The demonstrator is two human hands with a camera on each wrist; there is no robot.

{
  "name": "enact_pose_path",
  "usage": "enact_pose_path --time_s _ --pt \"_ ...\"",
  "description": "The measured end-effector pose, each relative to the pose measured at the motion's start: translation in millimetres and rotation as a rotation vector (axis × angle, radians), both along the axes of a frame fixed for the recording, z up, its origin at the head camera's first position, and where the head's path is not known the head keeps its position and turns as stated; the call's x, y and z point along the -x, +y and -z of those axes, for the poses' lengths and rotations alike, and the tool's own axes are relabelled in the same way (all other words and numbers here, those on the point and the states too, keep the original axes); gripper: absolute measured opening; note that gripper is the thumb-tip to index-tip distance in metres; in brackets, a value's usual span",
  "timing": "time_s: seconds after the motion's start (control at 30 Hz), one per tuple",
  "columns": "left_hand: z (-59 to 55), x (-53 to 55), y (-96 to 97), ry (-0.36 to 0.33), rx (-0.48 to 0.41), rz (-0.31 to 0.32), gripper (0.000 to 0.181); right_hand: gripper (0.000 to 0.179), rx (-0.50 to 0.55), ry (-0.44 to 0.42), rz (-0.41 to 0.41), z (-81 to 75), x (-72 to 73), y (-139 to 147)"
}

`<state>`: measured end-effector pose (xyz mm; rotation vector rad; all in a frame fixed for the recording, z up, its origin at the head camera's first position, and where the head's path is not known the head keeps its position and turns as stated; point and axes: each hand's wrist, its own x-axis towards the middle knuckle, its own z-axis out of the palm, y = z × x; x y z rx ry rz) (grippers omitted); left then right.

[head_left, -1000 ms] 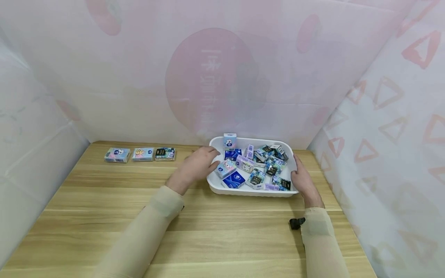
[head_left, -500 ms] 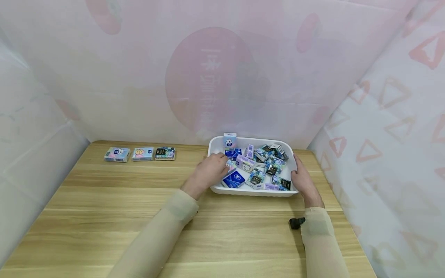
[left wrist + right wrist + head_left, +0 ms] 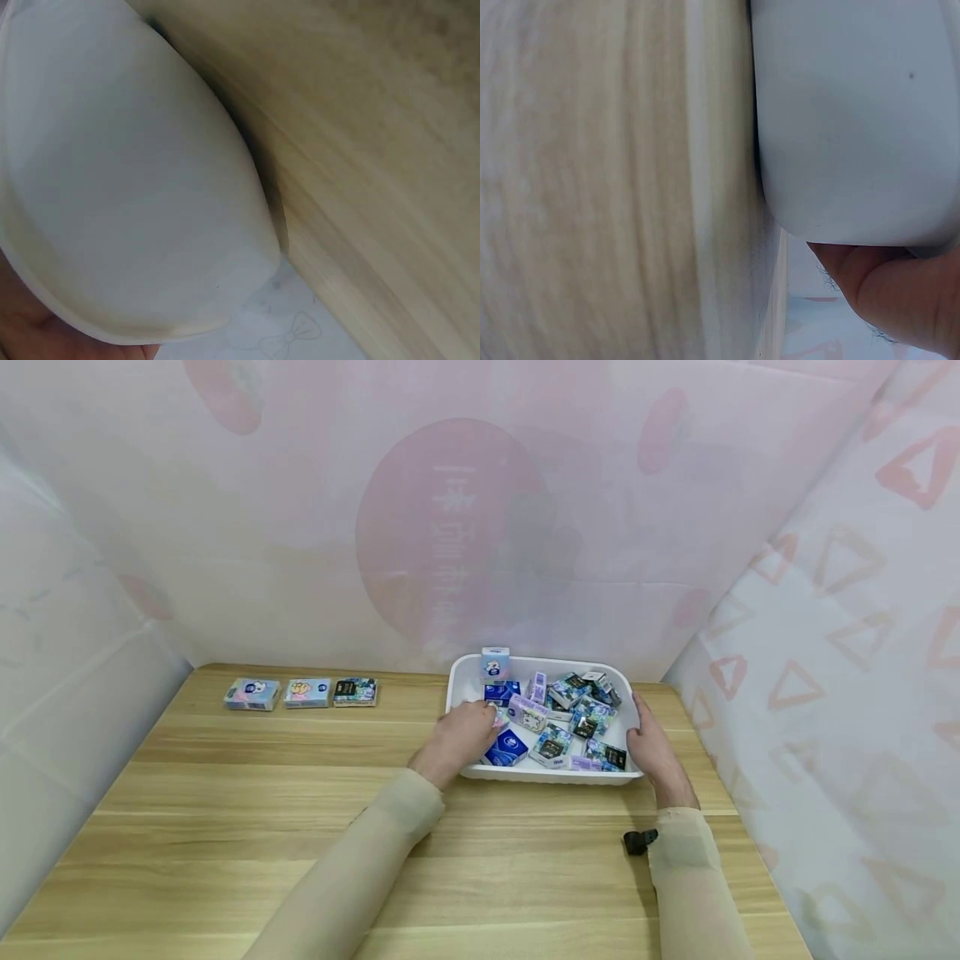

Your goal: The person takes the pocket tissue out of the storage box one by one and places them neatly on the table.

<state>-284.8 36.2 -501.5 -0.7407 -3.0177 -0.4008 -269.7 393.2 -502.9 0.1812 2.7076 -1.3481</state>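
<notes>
A white plastic tray (image 3: pixel 551 778) stands at the back of the wooden table, filled with small tissue packs. Inside its left end my left hand (image 3: pixel 463 735) grips a light pink-and-blue tissue pack (image 3: pixel 500 718), mostly hidden under the fingers. Close by lie a dark blue tissue pack (image 3: pixel 506 748) and a purple one (image 3: pixel 528 713). My right hand (image 3: pixel 651 747) holds the tray's right end at the rim. In the left wrist view the tray wall (image 3: pixel 135 180) covers most of the left hand (image 3: pixel 45 330). The right wrist view has my right hand (image 3: pixel 915 300) against the tray's outer wall (image 3: pixel 855 135).
Three tissue packs lie in a row at the back left: a pink-and-blue one (image 3: pixel 252 694), a light blue one (image 3: pixel 307 692) and a dark floral one (image 3: pixel 356 692). Another light blue pack (image 3: pixel 495 664) stands upright at the tray's back. A pale fabric wall (image 3: pixel 300 610) rises behind.
My left hand has moved right and down into the tray, and its fingers have closed over the light pink-and-blue tissue pack. The right hand and the tray have stayed in place.
</notes>
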Motion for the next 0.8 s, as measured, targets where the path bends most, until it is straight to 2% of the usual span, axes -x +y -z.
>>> enact_pose_path --time_s 0.03,0.07,0.17,0.2,0.23,0.27,0.37,0.43,0.47,0.5,0.6,0.7,0.8 --pt "0.7 0.7 0.6 -0.002 0.011 -0.003 0.031 0.082 0.000 0.002 0.000 0.4 0.0 0.1" --pt "-3.5 -0.9 1.0 -0.026 0.016 -0.008 0.031 0.082 0.000 0.005 0.000 0.5 0.1 0.2" --pt "-3.1 0.8 2.8 -0.048 0.039 -0.020 0.034 0.081 0.005 0.012 0.000 0.6 -0.1 0.1" --pt "-1.2 3.1 3.7 -0.055 0.050 -0.024 0.033 0.081 0.005 0.013 -0.001 0.5 -0.2 0.0" --pt "5.8 7.5 4.0 -0.040 0.060 -0.022 0.032 0.082 0.004 0.013 -0.001 0.3 -0.2 -0.1" --pt "6.4 9.2 5.0 -0.050 0.070 -0.027 0.032 0.082 0.004 0.012 -0.003 0.1 -0.1 -0.2" --pt "37.4 32.2 6.6 -0.037 0.073 -0.025 0.028 0.082 0.003 0.008 -0.005 -0.1 0.2 -0.2" --pt "51.1 43.1 7.5 -0.041 0.071 -0.034 0.027 0.082 0.003 0.006 -0.007 -0.4 0.4 -0.1" --pt "52.1 45.4 8.4 -0.056 0.067 -0.046 0.026 0.082 0.005 0.006 -0.007 -0.2 0.3 -0.2" --pt "58.7 50.0 8.7 -0.043 0.063 -0.051 0.024 0.082 0.006 0.005 -0.007 -0.2 0.3 -0.2" --pt "41.6 42.2 10.8 -0.058 0.073 -0.084 0.019 0.082 0.006 0.003 -0.006 -0.2 0.3 -0.1" --pt "25.5 36.3 12.3 -0.088 0.089 -0.091 0.015 0.082 0.004 0.001 -0.005 -0.5 0.3 0.1" --pt "26.1 39.9 11.4 -0.117 0.089 -0.087 0.017 0.082 0.009 0.001 -0.004 -0.2 0.3 0.3"
